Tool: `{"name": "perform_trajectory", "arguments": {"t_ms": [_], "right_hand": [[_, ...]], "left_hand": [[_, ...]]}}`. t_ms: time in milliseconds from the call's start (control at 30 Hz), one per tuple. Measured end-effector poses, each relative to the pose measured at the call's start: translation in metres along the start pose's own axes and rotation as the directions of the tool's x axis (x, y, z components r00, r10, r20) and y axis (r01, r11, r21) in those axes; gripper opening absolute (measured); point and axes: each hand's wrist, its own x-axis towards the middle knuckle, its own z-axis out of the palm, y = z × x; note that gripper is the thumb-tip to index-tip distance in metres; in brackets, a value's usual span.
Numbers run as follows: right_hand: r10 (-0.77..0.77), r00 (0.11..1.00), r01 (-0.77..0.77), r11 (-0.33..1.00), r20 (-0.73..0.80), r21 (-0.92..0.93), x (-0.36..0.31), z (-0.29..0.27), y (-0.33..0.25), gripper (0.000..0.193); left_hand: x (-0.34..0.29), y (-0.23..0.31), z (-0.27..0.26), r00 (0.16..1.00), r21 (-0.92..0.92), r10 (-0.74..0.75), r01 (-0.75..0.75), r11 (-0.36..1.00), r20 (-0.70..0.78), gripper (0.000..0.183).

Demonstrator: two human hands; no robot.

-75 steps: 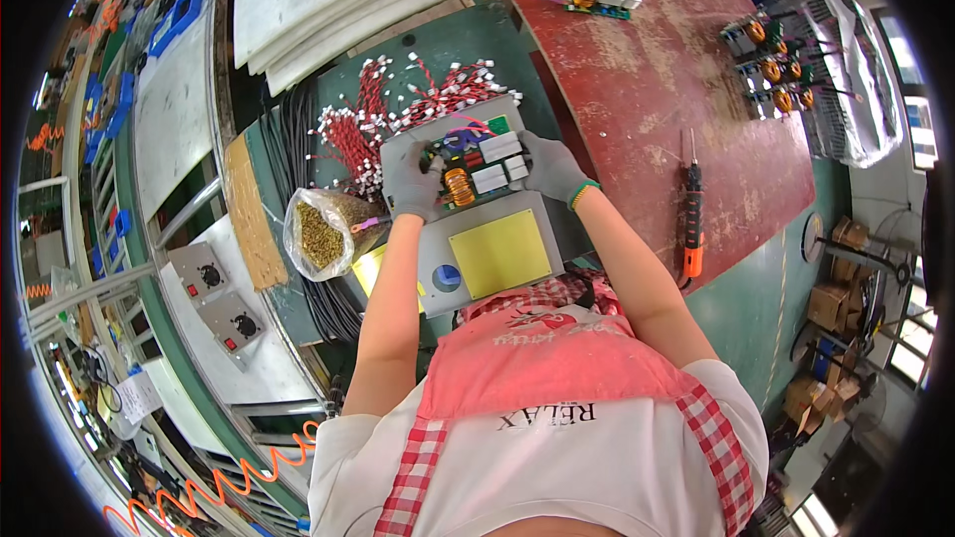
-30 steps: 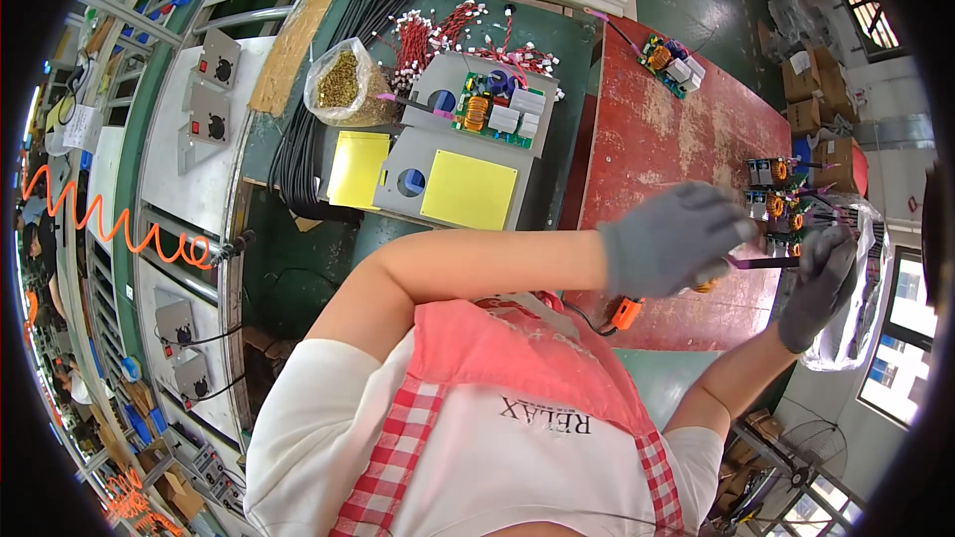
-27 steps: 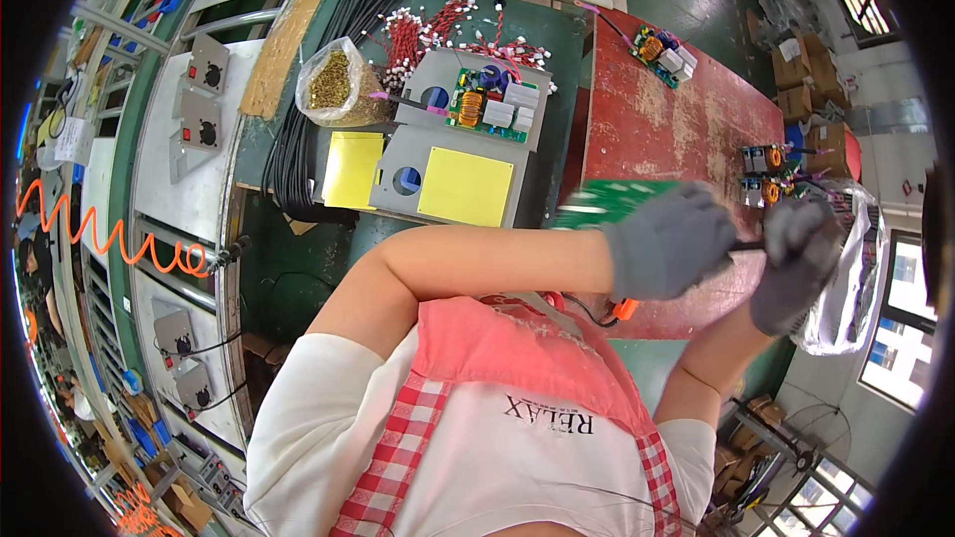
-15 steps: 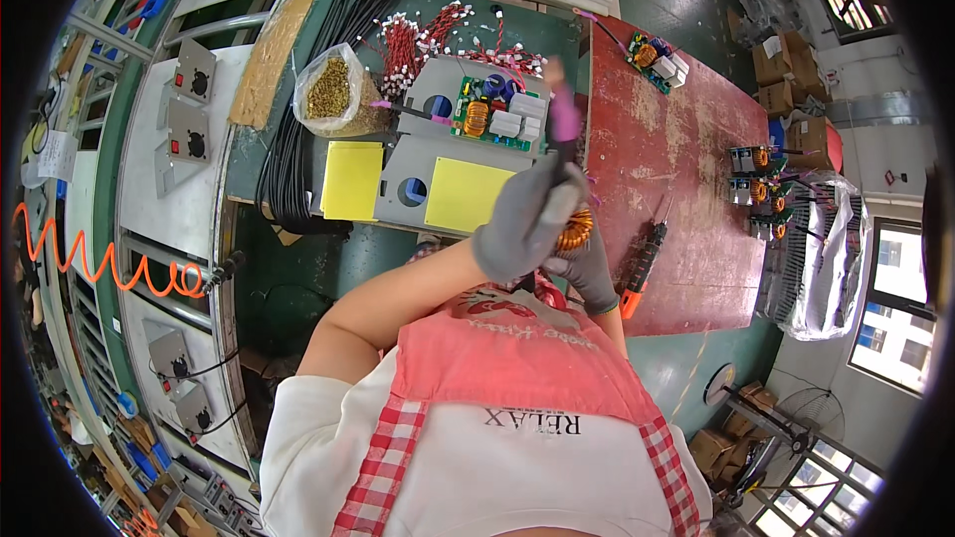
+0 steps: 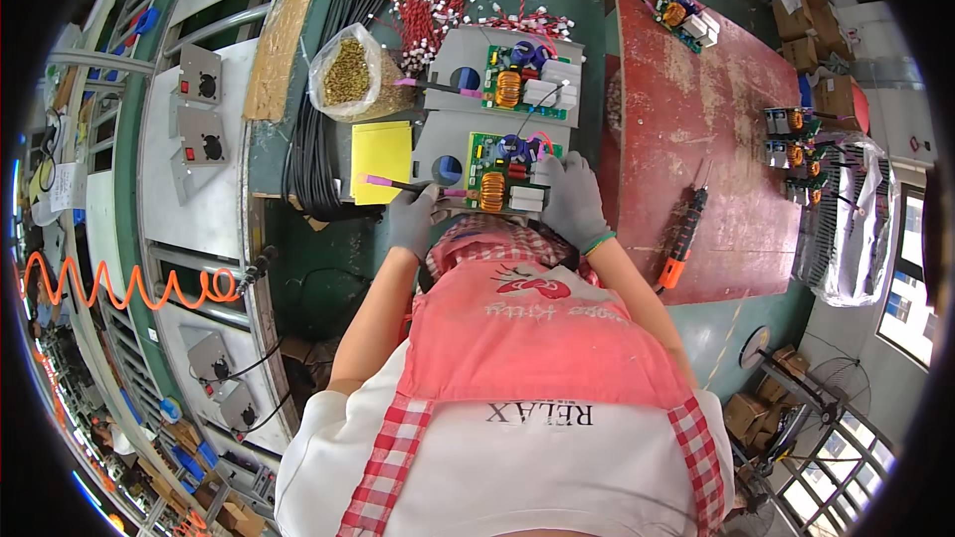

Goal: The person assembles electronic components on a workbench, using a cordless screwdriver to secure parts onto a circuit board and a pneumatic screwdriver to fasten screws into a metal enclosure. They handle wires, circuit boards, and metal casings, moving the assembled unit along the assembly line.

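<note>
Board [image 5: 480,154] lies over the lower gray plate [image 5: 431,141], coil [image 5: 492,192] and white blocks [image 5: 526,199] facing up; contact with plate cannot be judged. Left hand [image 5: 409,220] at its left side, fingertips at the black lead [image 5: 406,185], whose pink-sleeved end points left across the yellow sheets [image 5: 381,167]; whether the fingers pinch the lead or only touch it, cannot tell. Right hand [image 5: 574,203] at the opposite edge, fingers extended beside the white blocks; thumb unclear, so grip cannot be told. Second board [image 5: 532,89] sits on the upper plate [image 5: 450,55], just beyond. Screw bag [image 5: 350,78] stands left of that plate; red wires [image 5: 428,15] behind. Screwdriver [image 5: 683,236] lies on red tabletop [image 5: 731,229], right.
</note>
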Motion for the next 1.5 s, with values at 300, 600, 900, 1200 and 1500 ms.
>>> {"name": "perform_trajectory", "arguments": {"t_ms": [300, 600, 900, 1200, 1500], "right_hand": [[0.027, 0.999, -0.024, 0.997, 0.044, -0.067, 0.014, 0.021, 0.002, 0.064], [0.114, 0.987, -0.132, 0.977, 0.113, 0.169, 0.000, -0.003, -0.009, 0.102], [0.258, 0.966, -0.176, 0.746, -0.034, 0.642, -0.044, 0.027, 0.027, 0.103], [0.335, 0.942, -0.274, 0.730, 0.021, 0.626, -0.026, 0.051, 0.025, 0.093], [0.337, 0.937, -0.309, 0.679, 0.091, 0.666, -0.026, 0.053, 0.030, 0.086]], "left_hand": [[0.005, 0.033, 0.007, 0.968, 0.760, -0.163, -0.038, 0.649, 0.188, 0.029], [0.055, 0.028, 0.062, 0.703, 0.830, 0.504, -0.555, -0.052, 0.502, 0.035], [0.076, 0.007, 0.056, 0.645, 0.721, 0.561, -0.683, 0.116, 0.520, 0.030], [0.078, 0.007, 0.056, 0.639, 0.734, 0.551, -0.676, 0.069, 0.537, 0.034], [0.074, 0.010, 0.056, 0.653, 0.753, 0.539, -0.656, 0.051, 0.532, 0.033]]}}
